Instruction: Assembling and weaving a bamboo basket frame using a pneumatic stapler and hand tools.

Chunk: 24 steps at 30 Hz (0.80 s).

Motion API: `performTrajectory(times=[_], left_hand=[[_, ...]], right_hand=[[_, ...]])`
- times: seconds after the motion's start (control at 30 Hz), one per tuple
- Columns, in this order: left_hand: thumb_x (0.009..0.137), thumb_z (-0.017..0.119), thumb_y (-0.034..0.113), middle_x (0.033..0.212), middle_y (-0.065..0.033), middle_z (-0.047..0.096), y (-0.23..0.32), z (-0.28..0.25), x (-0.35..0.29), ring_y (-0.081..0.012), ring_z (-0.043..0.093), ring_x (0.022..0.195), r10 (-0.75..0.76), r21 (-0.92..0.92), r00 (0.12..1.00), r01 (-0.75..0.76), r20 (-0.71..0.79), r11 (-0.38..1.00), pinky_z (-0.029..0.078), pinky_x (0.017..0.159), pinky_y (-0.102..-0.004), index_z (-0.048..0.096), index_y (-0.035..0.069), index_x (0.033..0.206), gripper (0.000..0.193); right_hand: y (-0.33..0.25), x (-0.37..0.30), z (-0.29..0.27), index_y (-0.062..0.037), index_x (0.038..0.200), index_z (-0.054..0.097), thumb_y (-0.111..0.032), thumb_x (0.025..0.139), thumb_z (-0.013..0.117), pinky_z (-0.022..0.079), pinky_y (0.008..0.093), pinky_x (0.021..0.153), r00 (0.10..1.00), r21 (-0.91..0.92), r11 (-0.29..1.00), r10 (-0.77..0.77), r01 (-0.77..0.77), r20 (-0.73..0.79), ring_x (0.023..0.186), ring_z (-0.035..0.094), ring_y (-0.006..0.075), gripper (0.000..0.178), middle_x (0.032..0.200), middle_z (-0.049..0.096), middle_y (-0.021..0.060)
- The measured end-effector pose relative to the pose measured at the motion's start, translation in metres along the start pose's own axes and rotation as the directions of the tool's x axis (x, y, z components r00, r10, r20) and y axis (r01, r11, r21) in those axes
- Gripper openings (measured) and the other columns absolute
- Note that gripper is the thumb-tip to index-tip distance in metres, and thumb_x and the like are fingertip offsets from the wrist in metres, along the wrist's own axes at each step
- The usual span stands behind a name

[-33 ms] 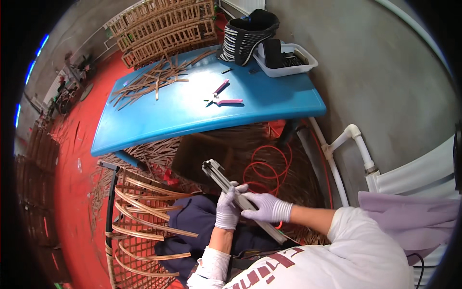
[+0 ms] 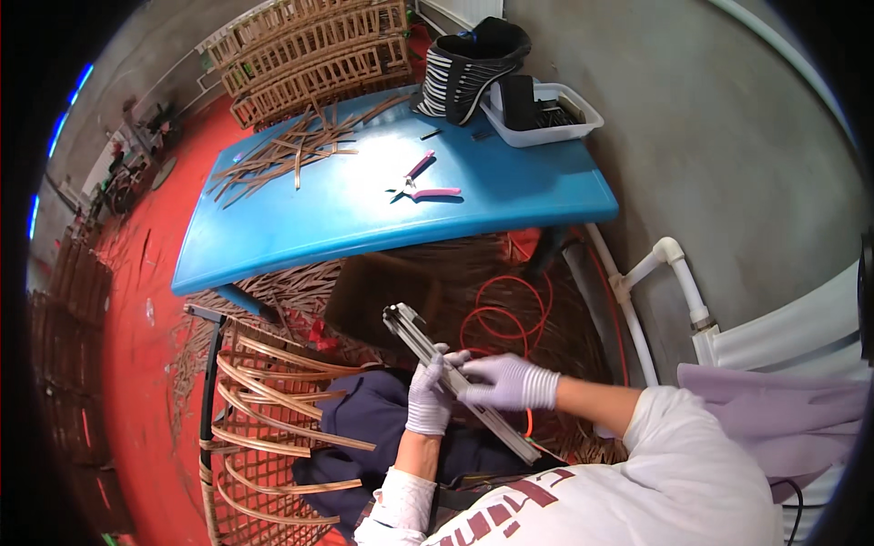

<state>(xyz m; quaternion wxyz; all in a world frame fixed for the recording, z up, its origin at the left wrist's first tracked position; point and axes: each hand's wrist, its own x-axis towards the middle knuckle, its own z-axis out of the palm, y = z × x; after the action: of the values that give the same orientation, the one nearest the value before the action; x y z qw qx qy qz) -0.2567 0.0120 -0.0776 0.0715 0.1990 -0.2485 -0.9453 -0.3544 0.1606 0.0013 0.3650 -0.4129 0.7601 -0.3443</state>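
A long silver rail-shaped metal tool [image 2: 499, 422] lies slantwise in front of my body; I cannot make out its exact kind. My left hand [image 2: 430, 400], in a pale striped glove, is closed around its middle from the left. My right hand [image 2: 512, 383], gloved alike, comes from the right, its bent fingers closed against the tool's side just below the left hand. A red hose [image 2: 530, 420] runs down beside the tool and under my right hand. Dark blue cloth [image 2: 369, 407] lies below and left of my left hand.
A curved wicker frame [image 2: 264, 446] stands at left. Ahead, a blue table [image 2: 300, 238] bears pink-handled pliers [image 2: 435, 192], loose wicker strips [image 2: 291, 150], a striped bag [image 2: 464, 80] and a white tub [image 2: 552, 136]. White pipes [image 2: 642, 262] run along the right wall. Strips litter the floor.
My right hand has shifted slightly right along with its forearm. The tool has hardly moved, and my left hand keeps its hold.
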Motion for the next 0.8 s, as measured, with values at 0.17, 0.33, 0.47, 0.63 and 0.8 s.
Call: performTrajectory(times=[0.17, 0.33, 0.47, 0.63, 0.8], left_hand=[[0.085, 0.069, 0.011, 0.089, -0.0081, 0.058, -0.001, 0.0, 0.004, -0.0271, 0.064, 0.082, -0.065, -0.158, 0.997, 0.058, -0.039, 0.986, 0.056, 0.072, -0.0408, 0.045, 0.007, 0.118, 0.042], [0.082, 0.071, 0.008, 0.09, -0.0076, 0.058, 0.0, 0.0, 0.012, -0.0258, 0.062, 0.085, -0.115, -0.094, 0.99, 0.107, -0.081, 0.99, 0.054, 0.077, -0.0446, 0.049, 0.007, 0.113, 0.038], [0.082, 0.069, 0.004, 0.087, -0.0084, 0.057, 0.001, -0.001, 0.015, -0.0246, 0.062, 0.08, -0.107, -0.06, 0.985, 0.1, -0.136, 0.993, 0.054, 0.075, -0.0391, 0.048, 0.006, 0.112, 0.037], [0.083, 0.069, 0.005, 0.089, -0.0083, 0.057, 0.002, -0.005, 0.015, -0.0238, 0.063, 0.08, -0.112, -0.095, 0.979, 0.097, -0.17, 0.991, 0.054, 0.077, -0.0376, 0.048, 0.005, 0.113, 0.037], [0.084, 0.068, 0.01, 0.092, -0.0076, 0.06, 0.008, 0.001, 0.015, -0.0218, 0.066, 0.083, -0.078, -0.013, 0.978, 0.077, -0.193, 0.997, 0.053, 0.08, -0.0353, 0.046, 0.003, 0.118, 0.041]], right_hand=[[0.015, 0.068, -0.128, -0.003, 0.096, 0.067, -0.022, 0.086, 0.064, 0.051, 0.0379, 0.081, 0.779, -0.252, 0.954, -0.281, 0.163, -0.56, 0.088, 0.064, 0.0316, 0.022, 0.094, 0.067, 0.0157], [0.052, 0.185, -0.237, -0.0103, 0.109, 0.067, -0.023, 0.089, 0.059, 0.05, 0.0433, 0.086, 0.655, -0.548, 0.832, -0.364, -0.093, -0.663, 0.098, 0.061, 0.0368, 0.025, 0.107, 0.065, 0.016], [0.05, 0.279, -0.265, -0.0122, 0.114, 0.065, -0.016, 0.09, 0.056, 0.05, 0.0425, 0.091, 0.715, -0.66, 0.738, -0.388, -0.137, -0.582, 0.105, 0.061, 0.0357, 0.026, 0.116, 0.063, 0.0133], [0.038, 0.36, -0.273, -0.0187, 0.127, 0.056, 0.001, 0.089, 0.047, 0.05, 0.0407, 0.096, 0.845, -0.757, 0.559, -0.174, -0.338, -0.505, 0.115, 0.059, 0.0299, 0.044, 0.13, 0.057, 0.0062], [0.028, 0.382, -0.285, -0.0168, 0.126, 0.061, -0.003, 0.092, 0.049, 0.052, 0.0417, 0.094, 0.864, -0.793, 0.36, 0.084, -0.49, -0.496, 0.114, 0.061, 0.0287, 0.039, 0.127, 0.061, 0.0099]])
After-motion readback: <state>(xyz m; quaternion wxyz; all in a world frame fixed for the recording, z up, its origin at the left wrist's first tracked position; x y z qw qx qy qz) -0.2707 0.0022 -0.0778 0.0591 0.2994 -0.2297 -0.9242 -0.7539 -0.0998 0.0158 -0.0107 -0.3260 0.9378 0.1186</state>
